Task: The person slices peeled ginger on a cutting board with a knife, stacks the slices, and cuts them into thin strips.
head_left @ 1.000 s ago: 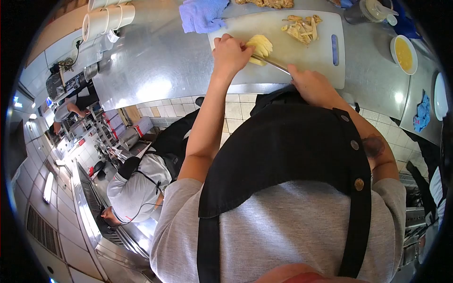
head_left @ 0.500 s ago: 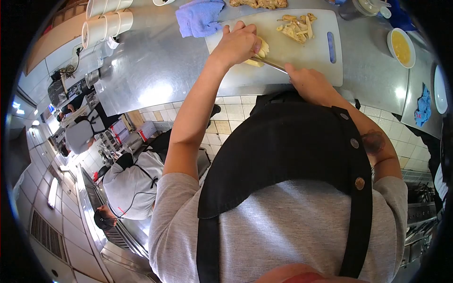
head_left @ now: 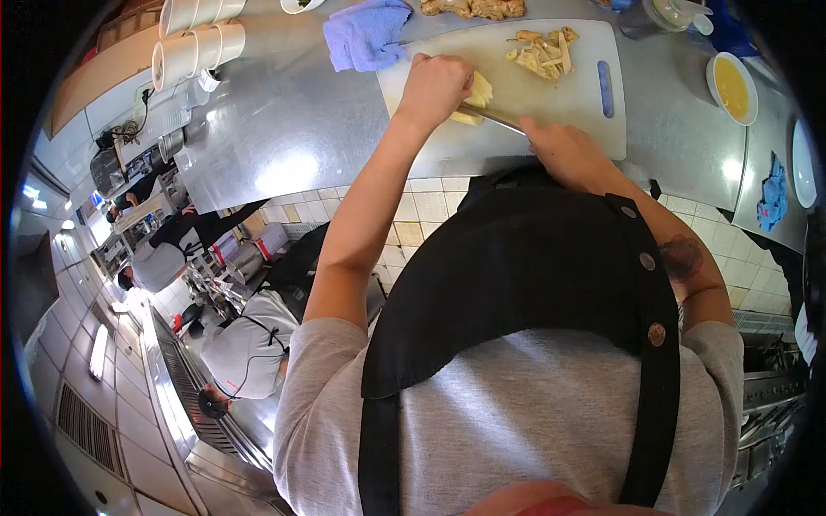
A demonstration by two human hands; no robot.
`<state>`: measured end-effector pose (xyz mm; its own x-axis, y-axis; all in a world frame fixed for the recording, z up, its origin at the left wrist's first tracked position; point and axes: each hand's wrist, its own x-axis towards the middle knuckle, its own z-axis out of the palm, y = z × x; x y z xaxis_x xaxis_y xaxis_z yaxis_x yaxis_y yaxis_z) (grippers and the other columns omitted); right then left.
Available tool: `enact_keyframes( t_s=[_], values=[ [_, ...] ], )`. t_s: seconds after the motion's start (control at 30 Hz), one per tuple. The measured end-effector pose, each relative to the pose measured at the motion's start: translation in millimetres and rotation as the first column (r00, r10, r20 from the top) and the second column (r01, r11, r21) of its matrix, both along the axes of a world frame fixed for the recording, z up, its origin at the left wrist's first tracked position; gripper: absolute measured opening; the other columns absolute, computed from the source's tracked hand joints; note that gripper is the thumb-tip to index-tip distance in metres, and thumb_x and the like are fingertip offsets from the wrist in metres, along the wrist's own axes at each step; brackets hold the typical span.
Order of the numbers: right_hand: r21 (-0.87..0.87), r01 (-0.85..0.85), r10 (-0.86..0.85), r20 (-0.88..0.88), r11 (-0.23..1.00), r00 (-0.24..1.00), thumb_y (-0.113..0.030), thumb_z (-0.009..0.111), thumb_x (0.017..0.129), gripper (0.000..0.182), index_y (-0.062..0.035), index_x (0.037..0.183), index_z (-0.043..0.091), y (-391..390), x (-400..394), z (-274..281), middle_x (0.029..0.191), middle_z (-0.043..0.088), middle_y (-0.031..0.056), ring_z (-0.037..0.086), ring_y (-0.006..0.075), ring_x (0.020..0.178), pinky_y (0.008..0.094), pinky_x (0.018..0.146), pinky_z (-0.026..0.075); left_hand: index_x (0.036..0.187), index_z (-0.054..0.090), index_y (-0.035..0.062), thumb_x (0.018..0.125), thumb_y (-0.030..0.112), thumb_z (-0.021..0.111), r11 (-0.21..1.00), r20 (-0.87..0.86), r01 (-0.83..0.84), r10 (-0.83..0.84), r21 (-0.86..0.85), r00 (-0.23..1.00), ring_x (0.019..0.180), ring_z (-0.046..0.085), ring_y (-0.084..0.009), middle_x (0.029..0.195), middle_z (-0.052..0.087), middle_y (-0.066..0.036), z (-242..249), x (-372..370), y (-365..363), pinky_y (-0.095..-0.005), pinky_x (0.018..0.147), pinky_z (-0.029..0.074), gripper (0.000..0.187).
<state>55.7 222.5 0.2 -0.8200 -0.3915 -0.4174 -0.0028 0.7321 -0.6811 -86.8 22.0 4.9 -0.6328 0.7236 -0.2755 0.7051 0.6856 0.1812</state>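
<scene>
A white cutting board (head_left: 568, 120) lies on the steel counter. My right hand (head_left: 559, 148) is closed round the handle of a knife (head_left: 499, 119), whose blade points left across the board. On the left part of the board, my left hand (head_left: 440, 84) is closed at a pile of pale yellow slices (head_left: 478, 91); whether it grips any of them is hidden. The knife lies right beside these slices, close to my left fingertips. A second heap of cut yellowish pieces (head_left: 542, 55) rests near the board's top edge, apart from both hands.
A blue towel (head_left: 366, 34) touches the board's upper left corner. Brown knobbly pieces (head_left: 473, 7) lie beyond the board. At the right are a bowl of yellow liquid (head_left: 731, 89) and a blue cloth (head_left: 773, 193). White containers (head_left: 198, 54) stand upper left; co-workers are at lower left.
My left hand has curled in more, with its knuckles slightly lower. The right hand and knife have hardly moved. In the background, co-workers have shifted.
</scene>
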Motion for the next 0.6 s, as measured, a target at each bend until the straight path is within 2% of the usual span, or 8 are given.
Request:
enact_keyframes(
  t_s=[0.07,0.17,0.27,0.37,0.43,0.6],
  values=[
    [-0.006,0.008,-0.008,-0.018,1.0,1.0,-0.01,0.048,0.091,0.018,-0.0039,0.107,0.044,0,1,-1,0.081,0.064,0.0241,0.063,0.0449,0.082,0.0535,0.072,0.049,0.074,0.07,0.0113,0.069,0.013,0.074,0.996,0.054,-0.078,0.077,0.031,0.996,0.074,0.067,-0.027,0.075,0.068,-0.007,-11,1,-5,-0.0403,0.073,0.051,0.006],
    [0.023,-0.008,0.008,-0.01,1.0,1.0,-0.011,0.049,0.091,0.018,-0.0043,0.108,0.044,-1,0,1,0.081,0.064,0.0241,0.063,0.0445,0.081,0.0534,0.072,0.049,0.08,0.072,0.0051,0.072,0.011,0.077,0.979,0.124,-0.196,0.189,0.048,0.974,0.074,0.069,-0.0279,0.082,0.072,-0.011,-7,5,-4,-0.036,0.068,0.055,0.011],
    [0.069,-0.081,0.076,0.073,0.994,0.994,-0.009,0.043,0.093,0.019,-0.0046,0.111,0.046,0,-5,12,0.089,0.065,0.0241,0.065,0.0428,0.089,0.0519,0.077,0.051,0.078,0.071,0.006,0.073,0.01,0.073,0.95,0.169,-0.261,0.232,0.172,0.958,0.072,0.068,-0.0295,0.079,0.069,-0.011,-2,11,-12,-0.0386,0.068,0.054,0.006],
    [0.061,-0.068,0.065,0.059,0.996,0.996,-0.009,0.043,0.093,0.018,-0.0047,0.11,0.047,1,-4,13,0.088,0.065,0.0235,0.065,0.0421,0.088,0.0518,0.077,0.051,0.079,0.07,0.0029,0.077,0.009,0.072,0.815,0.099,-0.405,0.402,0.415,0.91,0.076,0.068,-0.0298,0.081,0.069,-0.013,10,30,-25,-0.0373,0.069,0.054,0.007],
    [0.038,-0.087,0.086,0.037,0.995,0.996,-0.01,0.044,0.092,0.018,-0.0045,0.109,0.047,2,-3,10,0.088,0.065,0.0233,0.065,0.0418,0.088,0.0517,0.077,0.05,0.081,0.068,0.0011,0.078,0.005,0.072,0.746,0.028,-0.453,0.506,0.488,0.862,0.079,0.068,-0.03,0.084,0.069,-0.014,13,55,-34,-0.0366,0.071,0.053,0.006],
    [-0.002,-0.064,0.064,0.075,0.998,0.995,-0.013,0.047,0.093,0.017,-0.0039,0.108,0.048,-3,-5,12,0.085,0.065,0.0233,0.064,0.0426,0.086,0.0521,0.075,0.05,0.084,0.068,-0.0011,0.077,-0.003,0.072,0.55,-0.007,-0.474,0.658,0.687,0.753,0.084,0.068,-0.029,0.092,0.069,-0.013,-1,104,-46,-0.0356,0.076,0.053,0.009]
  ],
)
